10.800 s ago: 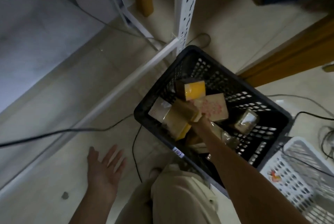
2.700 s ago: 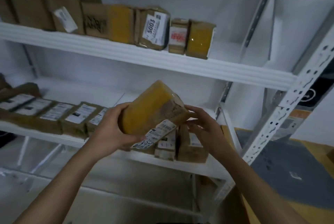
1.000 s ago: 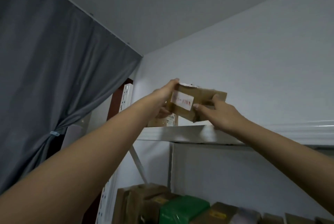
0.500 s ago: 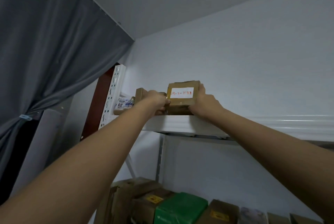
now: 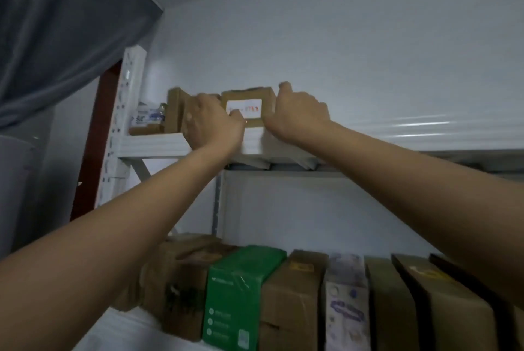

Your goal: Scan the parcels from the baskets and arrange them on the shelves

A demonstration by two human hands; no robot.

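A small brown cardboard parcel [image 5: 249,101] with a white label and red writing stands on the top white shelf [image 5: 397,135]. My left hand [image 5: 211,123] holds its left side, thumb on the front by the label. My right hand [image 5: 297,114] grips its right side, fingers curled over the top corner. Another brown parcel [image 5: 174,112] stands just left of it, partly hidden by my left hand, and a small labelled packet [image 5: 147,118] lies further left.
On the shelf below stands a row of parcels: brown boxes [image 5: 292,299], a green box [image 5: 241,294] and a white patterned packet [image 5: 344,302]. A white perforated upright [image 5: 122,123] frames the left end. A grey curtain [image 5: 56,33] hangs at left.
Over the last second the parcel went from held above the shelf edge to standing on the top shelf. Both hands stay on its sides; the view dropped slightly.
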